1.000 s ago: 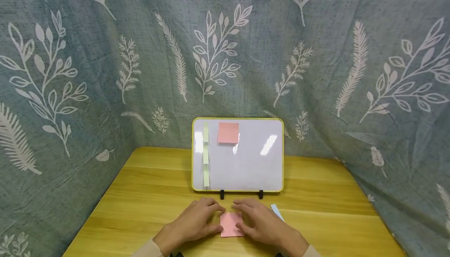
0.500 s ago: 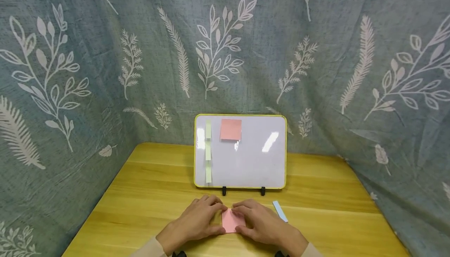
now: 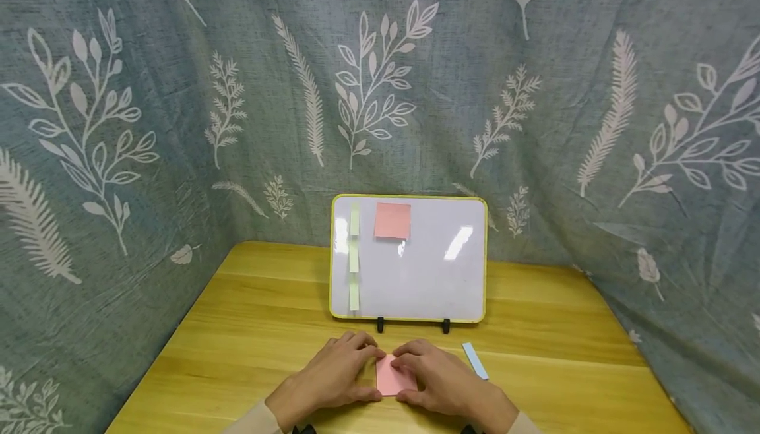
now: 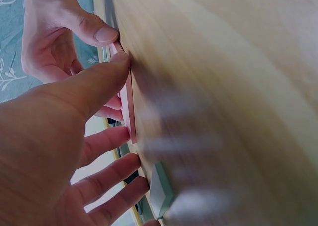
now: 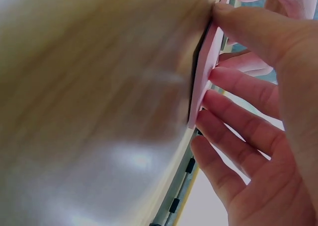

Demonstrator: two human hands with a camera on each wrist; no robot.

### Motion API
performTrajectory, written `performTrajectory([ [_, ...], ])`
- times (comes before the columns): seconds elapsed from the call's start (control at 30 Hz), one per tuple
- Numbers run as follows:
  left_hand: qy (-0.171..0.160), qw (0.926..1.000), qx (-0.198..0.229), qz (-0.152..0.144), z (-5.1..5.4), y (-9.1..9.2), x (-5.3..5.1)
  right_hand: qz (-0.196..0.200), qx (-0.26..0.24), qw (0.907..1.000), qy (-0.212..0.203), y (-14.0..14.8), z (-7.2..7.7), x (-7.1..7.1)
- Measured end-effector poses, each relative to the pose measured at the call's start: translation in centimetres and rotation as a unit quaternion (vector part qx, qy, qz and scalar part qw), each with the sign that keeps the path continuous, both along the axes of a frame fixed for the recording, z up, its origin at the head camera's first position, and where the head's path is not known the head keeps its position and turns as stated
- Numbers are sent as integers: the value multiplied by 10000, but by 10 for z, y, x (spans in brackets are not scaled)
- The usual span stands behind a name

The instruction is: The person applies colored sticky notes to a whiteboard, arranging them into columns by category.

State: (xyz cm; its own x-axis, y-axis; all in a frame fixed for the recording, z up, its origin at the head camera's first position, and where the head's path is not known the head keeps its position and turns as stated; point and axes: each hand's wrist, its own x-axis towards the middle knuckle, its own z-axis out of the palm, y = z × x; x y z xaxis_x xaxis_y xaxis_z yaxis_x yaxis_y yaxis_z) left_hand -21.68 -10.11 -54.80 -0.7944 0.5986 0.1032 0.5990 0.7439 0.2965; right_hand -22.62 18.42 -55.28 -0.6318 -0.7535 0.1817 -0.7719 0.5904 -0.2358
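Pink note pad (image 3: 387, 380) lies flat on the table (image 3: 237, 335), well apart from its back edge, between the side edges. Whiteboard (image 3: 427, 276) stands nearer the back edge. Left hand (image 3: 335, 371) and right hand (image 3: 436, 378) grip the pad, thumbs and fingers curled round it. Blue strip (image 3: 475, 361) lies near right hand.

Pink sticky note pad (image 3: 388, 381), plain and square, a thin stack you can see the edge of from both wrists. It's sitting pretty much flat on the wood tabletop (image 3: 237, 328), down at 6 o'clock in the head view, its 3 o'clock side partly covered.
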Motion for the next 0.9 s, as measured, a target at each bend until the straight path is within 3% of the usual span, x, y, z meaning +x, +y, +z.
performTrajectory([
  [0.7, -285, 9994, 94, -162, 3, -4, -4, 44, 250, 9997, -73, -5, 7, -1],
  [0.9, -389, 9989, 97, -222, 6, -6, -8, 100, 87, 9999, 21, -9, 10, 0],
])
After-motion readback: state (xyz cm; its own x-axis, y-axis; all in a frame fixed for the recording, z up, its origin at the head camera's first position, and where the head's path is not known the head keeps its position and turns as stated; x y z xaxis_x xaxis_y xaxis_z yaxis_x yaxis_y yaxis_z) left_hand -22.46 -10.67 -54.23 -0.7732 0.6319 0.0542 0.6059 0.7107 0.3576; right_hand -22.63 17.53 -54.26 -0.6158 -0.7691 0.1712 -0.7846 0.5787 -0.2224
